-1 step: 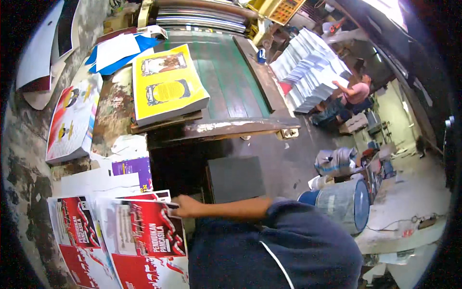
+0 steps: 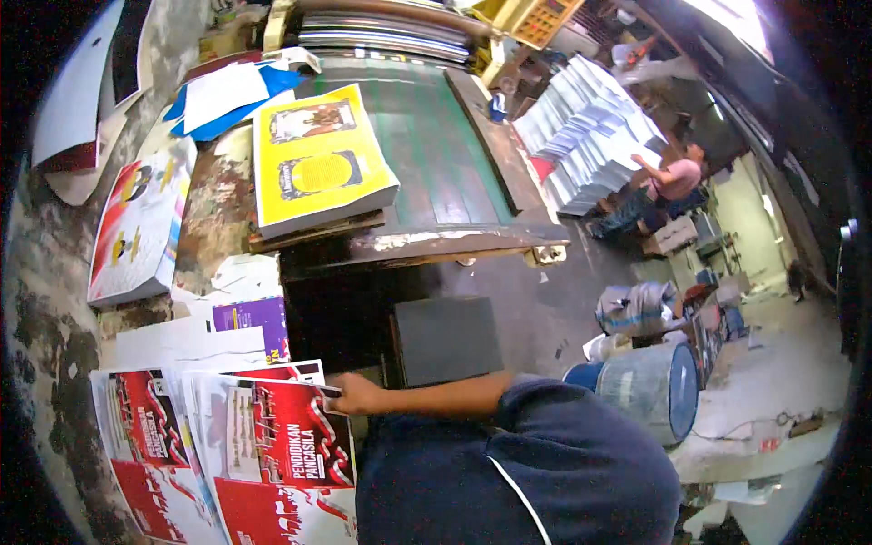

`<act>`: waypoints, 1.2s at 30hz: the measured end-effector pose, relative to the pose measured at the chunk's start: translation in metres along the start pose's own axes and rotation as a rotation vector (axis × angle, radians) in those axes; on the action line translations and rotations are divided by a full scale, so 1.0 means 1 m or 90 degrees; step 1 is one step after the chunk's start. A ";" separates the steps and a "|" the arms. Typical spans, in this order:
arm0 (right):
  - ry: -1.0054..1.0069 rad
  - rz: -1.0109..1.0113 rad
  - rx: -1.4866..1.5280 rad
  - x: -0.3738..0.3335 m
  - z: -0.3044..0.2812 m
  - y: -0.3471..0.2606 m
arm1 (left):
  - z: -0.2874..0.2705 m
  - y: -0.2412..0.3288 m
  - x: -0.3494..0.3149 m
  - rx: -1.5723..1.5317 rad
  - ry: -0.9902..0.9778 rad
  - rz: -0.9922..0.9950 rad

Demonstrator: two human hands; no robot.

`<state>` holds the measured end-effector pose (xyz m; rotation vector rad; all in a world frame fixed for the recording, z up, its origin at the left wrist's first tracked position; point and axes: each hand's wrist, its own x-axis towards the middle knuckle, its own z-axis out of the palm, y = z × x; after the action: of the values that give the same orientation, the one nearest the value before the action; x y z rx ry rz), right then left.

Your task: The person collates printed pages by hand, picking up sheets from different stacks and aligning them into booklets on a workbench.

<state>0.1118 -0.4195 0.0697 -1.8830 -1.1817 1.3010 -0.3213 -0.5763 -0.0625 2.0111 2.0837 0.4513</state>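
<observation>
My right hand (image 2: 356,393) reaches leftward from a dark blue sleeve, its fingers closed on the right edge of a red-and-white printed sheet (image 2: 313,445). That sheet lies on top of a pile at the lower left. Left of it, a second pile of matching red printed sheets (image 2: 150,422) sits close by, its inner edge meeting the first. How many sheets my fingers pinch cannot be made out. My left hand is outside the picture.
Beyond are white papers (image 2: 191,342), a purple printed sheet (image 2: 250,320), a thick yellow stack (image 2: 313,168) on a board, and a colourful stack (image 2: 141,222) at left. A machine table (image 2: 422,154) stands ahead. At right are a blue drum (image 2: 645,386) and a person (image 2: 677,177) beside white paper stacks (image 2: 590,136).
</observation>
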 end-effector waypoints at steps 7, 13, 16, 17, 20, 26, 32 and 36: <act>-0.330 -0.061 -0.343 0.052 -0.020 -0.059 | -0.020 -0.051 -0.169 0.060 -0.133 -0.272; -0.129 -0.592 -0.438 0.131 0.049 -0.138 | -0.091 0.054 -0.062 -0.526 0.090 -0.546; -0.197 -0.739 -0.508 0.167 0.112 -0.133 | -0.071 0.054 -0.089 -0.835 0.260 -0.645; -0.213 -0.787 -0.480 0.160 0.125 -0.135 | -0.077 0.068 -0.090 -0.883 0.300 -0.690; -0.207 -0.811 -0.496 0.163 0.122 -0.123 | -0.103 0.124 -0.039 -0.861 0.423 -0.693; -0.215 -0.839 -0.561 0.167 0.121 -0.121 | -0.075 0.141 0.026 -0.785 0.673 -0.799; -0.206 -0.859 -0.597 0.160 0.133 -0.128 | -0.022 0.128 0.020 -0.147 0.451 -0.917; -0.199 -0.893 -0.608 0.170 0.133 -0.124 | -0.010 0.120 -0.008 -0.129 0.451 -0.754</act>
<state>-0.0308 -0.2171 0.0473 -0.6841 -2.8036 0.1589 -0.2125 -0.5827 -0.0101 0.2439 2.9392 1.0983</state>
